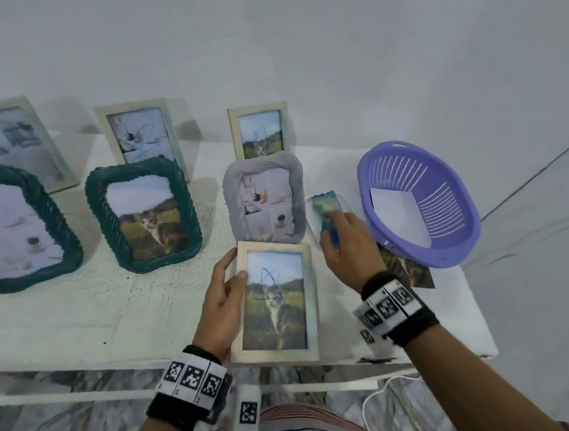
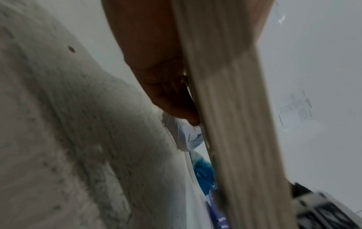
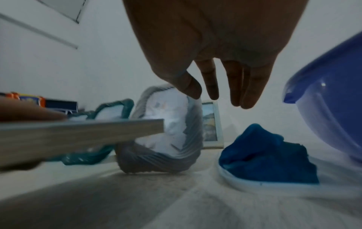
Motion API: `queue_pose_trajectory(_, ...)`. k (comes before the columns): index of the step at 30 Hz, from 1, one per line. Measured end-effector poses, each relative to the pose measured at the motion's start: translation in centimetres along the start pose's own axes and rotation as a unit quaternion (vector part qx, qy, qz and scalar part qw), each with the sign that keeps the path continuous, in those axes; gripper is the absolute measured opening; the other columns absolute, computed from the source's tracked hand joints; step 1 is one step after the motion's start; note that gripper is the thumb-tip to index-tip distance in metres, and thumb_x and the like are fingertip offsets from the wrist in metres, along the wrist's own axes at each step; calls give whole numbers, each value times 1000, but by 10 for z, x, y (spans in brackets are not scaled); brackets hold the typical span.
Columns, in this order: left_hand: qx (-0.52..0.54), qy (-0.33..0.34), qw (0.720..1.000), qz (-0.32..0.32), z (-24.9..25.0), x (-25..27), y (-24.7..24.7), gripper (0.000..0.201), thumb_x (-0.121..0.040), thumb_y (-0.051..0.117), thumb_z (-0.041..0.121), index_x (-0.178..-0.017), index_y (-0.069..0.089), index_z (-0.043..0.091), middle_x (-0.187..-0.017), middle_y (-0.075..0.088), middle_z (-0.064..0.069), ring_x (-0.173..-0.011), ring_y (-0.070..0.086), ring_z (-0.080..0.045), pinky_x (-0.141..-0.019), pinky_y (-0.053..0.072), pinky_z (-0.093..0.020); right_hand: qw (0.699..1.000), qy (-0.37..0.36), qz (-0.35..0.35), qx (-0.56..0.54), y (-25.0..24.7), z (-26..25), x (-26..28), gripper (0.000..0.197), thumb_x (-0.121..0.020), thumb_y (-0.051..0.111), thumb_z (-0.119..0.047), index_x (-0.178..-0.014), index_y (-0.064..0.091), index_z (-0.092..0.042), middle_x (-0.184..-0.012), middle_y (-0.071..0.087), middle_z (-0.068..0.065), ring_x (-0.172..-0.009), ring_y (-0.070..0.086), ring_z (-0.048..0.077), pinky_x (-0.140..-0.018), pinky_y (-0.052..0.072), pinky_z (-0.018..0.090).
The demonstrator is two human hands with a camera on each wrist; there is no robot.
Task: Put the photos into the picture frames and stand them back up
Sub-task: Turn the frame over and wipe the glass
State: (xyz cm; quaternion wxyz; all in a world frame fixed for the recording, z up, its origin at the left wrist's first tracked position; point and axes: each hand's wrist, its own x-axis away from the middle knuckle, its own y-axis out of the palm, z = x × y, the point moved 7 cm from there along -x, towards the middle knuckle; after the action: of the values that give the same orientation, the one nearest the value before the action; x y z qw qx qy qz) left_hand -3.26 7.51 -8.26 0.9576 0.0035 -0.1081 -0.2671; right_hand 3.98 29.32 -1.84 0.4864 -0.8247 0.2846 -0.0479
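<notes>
A pale wooden frame [image 1: 273, 302] with a cat photo behind its glass is held face up above the table's front edge. My left hand [image 1: 223, 299] grips its left side, thumb on the front, fingers behind; the frame's edge [image 2: 231, 124] fills the left wrist view. My right hand [image 1: 346, 244] hovers with straight fingers [image 3: 213, 83] just above a blue cloth [image 1: 326, 208] on a white plate, holding nothing. A loose cat photo [image 1: 410, 269] lies half under the purple basket [image 1: 419, 203], which has a white sheet inside.
Several filled frames stand on the white table [image 1: 78, 312]: two dark green wicker ones [image 1: 145, 217] at left, a grey ribbed one [image 1: 264, 200] just behind the held frame, three pale wooden ones [image 1: 260, 131] at the back by the wall.
</notes>
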Motion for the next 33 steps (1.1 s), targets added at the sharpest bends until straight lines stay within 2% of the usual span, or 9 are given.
queue_pose_trajectory(4, -9, 14, 1000, 14, 0, 2, -11, 43, -93, 50, 50, -135, 45, 53, -144, 50, 14, -135, 45, -12, -114, 35, -49, 983, -13, -22, 185, 18, 7, -53, 33, -94, 46, -21, -121, 54, -5, -115, 58, 20, -104, 51, 38, -91, 37, 44)
queue_pose_trajectory(11, -33, 46, 998, 28, 12, 5, -19, 45, -104, 42, 23, -145, 37, 39, -149, 39, 21, -139, 34, 0, -119, 27, -40, 962, 140, -91, 216, 49, 36, -69, 38, -93, 47, -20, -129, 44, -8, -127, 46, 23, -115, 43, 41, -90, 42, 43)
queue_pose_trajectory(15, -38, 49, 998, 23, 15, 6, -21, 43, -105, 40, 19, -144, 36, 38, -139, 36, 35, -124, 31, 27, -116, 24, -21, 970, 144, -84, 179, 51, 38, -69, 44, -89, 43, -2, -132, 44, -11, -128, 41, 23, -113, 44, 43, -91, 41, 44)
queue_pose_trajectory(19, -54, 72, 996, 19, 18, 6, -22, 45, -105, 38, 14, -146, 35, 31, -144, 34, 29, -125, 27, 29, -102, 22, 3, 983, 118, -63, 129, 40, 29, -58, 44, -88, 44, 0, -132, 46, -9, -121, 45, 24, -103, 48, 43, -91, 37, 43)
queue_pose_trajectory(22, -62, 77, 995, 7, 17, 4, -21, 46, -105, 38, 13, -148, 34, 28, -145, 33, 29, -127, 25, 28, -99, 21, 5, 990, 103, -53, 81, 29, 17, -31, 45, -90, 45, -5, -135, 46, -12, -119, 45, 23, -101, 48, 42, -89, 38, 41)
queue_pose_trajectory(25, -59, 79, 995, -8, 19, 4, -20, 46, -105, 38, 14, -148, 34, 30, -144, 33, 31, -125, 26, 29, -97, 21, 6, 994, 95, -37, 37, 12, 0, 3, 45, -93, 45, -8, -137, 47, -15, -115, 47, 18, -98, 51, 35, -85, 39, 31)
queue_pose_trajectory(27, -59, 77, 995, -15, 18, 3, -20, 46, -105, 39, 15, -147, 34, 31, -143, 34, 31, -125, 26, 30, -98, 21, 6, 995, 92, -15, -36, -4, -18, 26, 42, -94, 46, -6, -134, 51, -16, -107, 47, 14, -84, 54, 22, -69, 36, 11)
queue_pose_trajectory(29, -57, 76, 995, -16, 18, 3, -19, 46, -105, 40, 16, -148, 35, 32, -142, 34, 31, -126, 26, 29, -100, 21, 4, 994, 56, 2, -94, -13, -42, 45, 39, -93, 48, -5, -130, 56, -17, -99, 47, 10, -70, 48, 8, -60, 36, 4)
queue_pose_trajectory(33, -71, 85, 994, -20, 21, 7, -16, 46, -105, 39, 19, -149, 34, 28, -132, 46, 25, -116, 39, 28, -98, 28, 2, 998, -25, -17, -60, 10, -75, 68, 44, -87, 43, -25, -127, 58, -18, -95, 47, 5, -75, 50, 22, -69, 43, 29)
